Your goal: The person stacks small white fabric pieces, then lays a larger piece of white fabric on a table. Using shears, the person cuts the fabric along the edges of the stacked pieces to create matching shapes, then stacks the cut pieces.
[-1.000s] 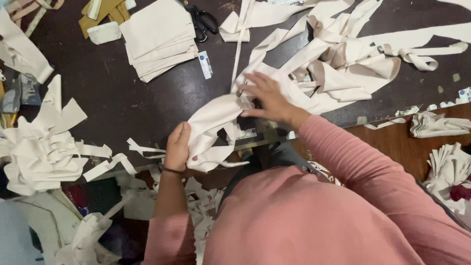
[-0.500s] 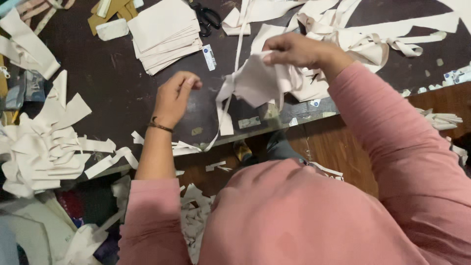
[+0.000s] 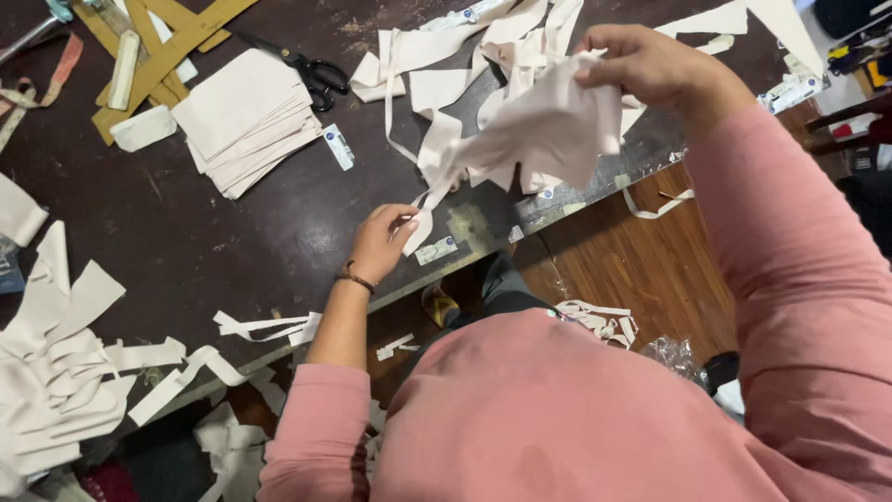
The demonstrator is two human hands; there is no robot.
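Observation:
My right hand (image 3: 650,67) is raised above the dark worktable (image 3: 214,242) and grips the top of a cream fabric piece (image 3: 548,130) that hangs below it. A narrow strip (image 3: 429,200) trails from that piece down to my left hand (image 3: 383,240), which pinches its lower end just above the table's front edge. A bracelet sits on my left wrist. Both arms are in pink sleeves.
A stack of cream fabric squares (image 3: 246,121) lies at the back left, with black scissors (image 3: 311,70) beside it and tan strips (image 3: 158,51) behind. Cream offcuts (image 3: 65,372) pile up at the left. More strips (image 3: 465,46) heap at the back. A wooden floor (image 3: 641,270) lies below.
My right hand has lifted the fabric piece up and to the right. My left hand let go of the bundle, drew back, and now pinches the trailing strip.

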